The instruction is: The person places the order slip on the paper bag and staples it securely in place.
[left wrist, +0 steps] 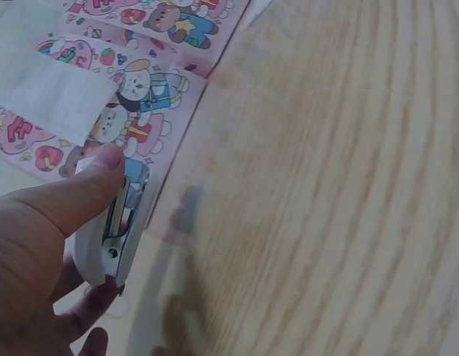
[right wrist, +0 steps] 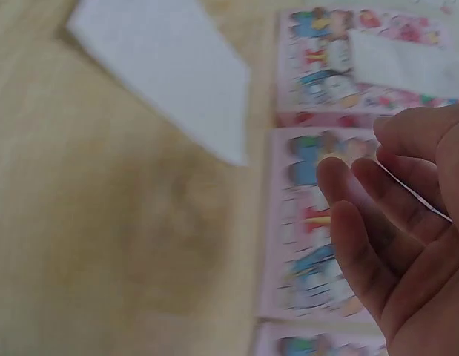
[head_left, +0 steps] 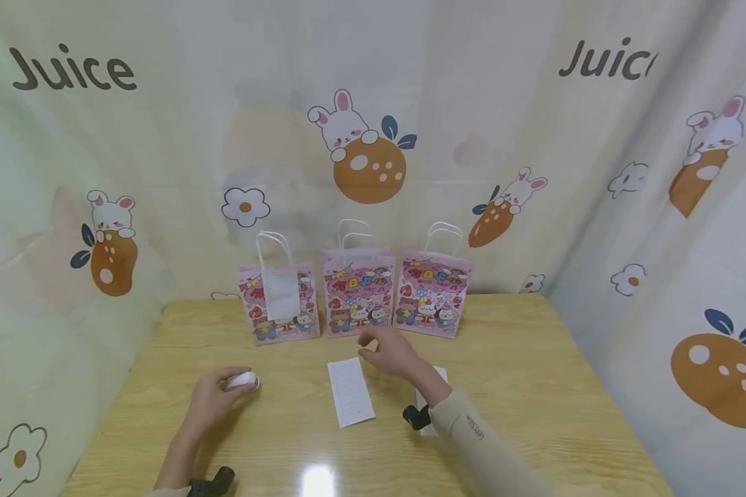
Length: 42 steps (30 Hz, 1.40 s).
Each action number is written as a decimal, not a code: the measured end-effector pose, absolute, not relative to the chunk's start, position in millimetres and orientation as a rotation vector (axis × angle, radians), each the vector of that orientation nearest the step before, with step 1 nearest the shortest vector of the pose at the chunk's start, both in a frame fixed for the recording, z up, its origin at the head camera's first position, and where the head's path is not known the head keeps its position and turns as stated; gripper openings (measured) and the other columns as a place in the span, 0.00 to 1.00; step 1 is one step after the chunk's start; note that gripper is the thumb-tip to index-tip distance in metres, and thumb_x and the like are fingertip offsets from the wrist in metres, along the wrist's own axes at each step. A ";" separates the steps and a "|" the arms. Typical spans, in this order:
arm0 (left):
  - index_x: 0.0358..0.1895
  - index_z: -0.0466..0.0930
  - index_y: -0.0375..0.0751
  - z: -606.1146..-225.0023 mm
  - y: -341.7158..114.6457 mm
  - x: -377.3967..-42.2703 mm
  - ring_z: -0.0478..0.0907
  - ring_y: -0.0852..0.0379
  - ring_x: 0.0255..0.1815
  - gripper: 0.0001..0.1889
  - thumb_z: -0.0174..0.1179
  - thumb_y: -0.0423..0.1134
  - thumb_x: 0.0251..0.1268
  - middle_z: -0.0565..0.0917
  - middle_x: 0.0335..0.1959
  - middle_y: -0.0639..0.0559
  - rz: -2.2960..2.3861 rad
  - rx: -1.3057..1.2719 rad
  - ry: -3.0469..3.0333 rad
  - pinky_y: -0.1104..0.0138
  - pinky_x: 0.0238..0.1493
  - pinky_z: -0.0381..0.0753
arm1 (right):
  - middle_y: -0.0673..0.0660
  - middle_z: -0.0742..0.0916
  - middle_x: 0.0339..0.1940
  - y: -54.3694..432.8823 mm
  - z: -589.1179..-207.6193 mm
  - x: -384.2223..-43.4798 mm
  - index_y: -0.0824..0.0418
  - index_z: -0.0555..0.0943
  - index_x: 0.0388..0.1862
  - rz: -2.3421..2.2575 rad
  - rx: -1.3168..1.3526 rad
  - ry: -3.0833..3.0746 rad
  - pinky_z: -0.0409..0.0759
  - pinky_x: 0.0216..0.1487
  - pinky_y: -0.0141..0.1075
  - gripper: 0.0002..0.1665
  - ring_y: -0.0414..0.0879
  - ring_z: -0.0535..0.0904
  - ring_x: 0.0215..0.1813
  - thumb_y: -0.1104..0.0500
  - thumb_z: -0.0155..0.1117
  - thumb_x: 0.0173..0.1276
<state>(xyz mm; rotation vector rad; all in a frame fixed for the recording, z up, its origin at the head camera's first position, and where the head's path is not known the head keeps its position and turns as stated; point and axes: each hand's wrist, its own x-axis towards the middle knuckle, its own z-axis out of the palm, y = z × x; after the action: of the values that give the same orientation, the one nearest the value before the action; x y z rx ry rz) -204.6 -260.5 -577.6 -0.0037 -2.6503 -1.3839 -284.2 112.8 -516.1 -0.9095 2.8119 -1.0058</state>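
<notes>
Between its thumb and fingers my left hand (head_left: 214, 397) grips a small white stapler (left wrist: 110, 222), held over the left part of the table. Three pink cartoon paper bags with white handles stand in a row at the back. A white paper slip (head_left: 282, 295) hangs on the front of the left bag (head_left: 307, 324). My right hand (head_left: 388, 351), fingers loosely bent and holding nothing, hovers in front of the middle bag (head_left: 358, 293). Just to its left lies a printed white slip (head_left: 351, 392). To the right stands the third bag (head_left: 434, 293).
Another white slip (head_left: 440, 376) lies partly hidden under the right forearm. The wooden table (head_left: 534, 400) meets a curtain (head_left: 180, 124) printed with rabbits and fruit at the back and sides.
</notes>
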 end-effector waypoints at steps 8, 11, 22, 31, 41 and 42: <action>0.49 0.85 0.41 -583.1 -255.8 -202.9 0.79 0.50 0.43 0.21 0.74 0.45 0.51 0.84 0.47 0.41 -1.348 0.044 -2.663 0.64 0.41 0.77 | 0.53 0.86 0.42 117.0 -548.6 -281.4 0.63 0.82 0.45 -1.106 -0.732 2.782 0.80 0.43 0.41 0.11 0.46 0.81 0.42 0.58 0.65 0.67; 0.49 0.85 0.43 -585.9 -253.6 -201.8 0.78 0.50 0.44 0.22 0.74 0.47 0.51 0.84 0.47 0.42 -1.362 0.062 -2.680 0.63 0.42 0.76 | 0.53 0.85 0.44 114.9 -554.9 -279.2 0.60 0.82 0.45 -1.139 -0.683 2.775 0.79 0.46 0.43 0.10 0.46 0.81 0.43 0.58 0.65 0.66; 0.47 0.86 0.44 -589.6 -245.3 -200.0 0.79 0.50 0.42 0.21 0.76 0.46 0.49 0.86 0.45 0.44 -1.269 0.011 -2.682 0.61 0.42 0.74 | 0.53 0.84 0.42 105.9 -573.1 -277.7 0.63 0.83 0.49 -1.129 -0.701 2.842 0.77 0.50 0.44 0.19 0.48 0.79 0.45 0.55 0.70 0.60; 0.56 0.81 0.40 -590.8 -245.0 -195.7 0.76 0.43 0.53 0.29 0.76 0.47 0.48 0.81 0.54 0.41 -1.307 -0.041 -2.650 0.51 0.54 0.70 | 0.48 0.82 0.38 99.6 -581.6 -282.4 0.60 0.82 0.55 -1.011 -0.640 2.852 0.76 0.46 0.40 0.27 0.43 0.76 0.40 0.49 0.71 0.59; 0.51 0.82 0.38 -564.8 -240.7 -183.3 0.71 0.35 0.59 0.22 0.73 0.43 0.54 0.80 0.54 0.37 -1.279 -0.169 -2.523 0.36 0.60 0.61 | 0.45 0.80 0.32 95.7 -584.6 -281.2 0.56 0.86 0.48 -0.950 -0.594 2.897 0.74 0.38 0.36 0.21 0.41 0.74 0.35 0.50 0.73 0.57; 0.51 0.82 0.38 -561.4 -239.1 -182.5 0.71 0.35 0.59 0.21 0.72 0.43 0.55 0.80 0.54 0.37 -1.295 -0.190 -2.519 0.37 0.59 0.63 | 0.45 0.81 0.33 96.3 -585.3 -282.0 0.55 0.86 0.46 -0.956 -0.587 2.901 0.75 0.39 0.37 0.19 0.41 0.75 0.36 0.50 0.73 0.57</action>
<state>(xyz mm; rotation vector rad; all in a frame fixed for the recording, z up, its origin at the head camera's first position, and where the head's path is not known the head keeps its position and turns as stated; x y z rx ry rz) -182.5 -239.1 -561.4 -0.1902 -2.5188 -1.2954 -282.0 96.3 -585.3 -0.5873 2.9012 -0.9564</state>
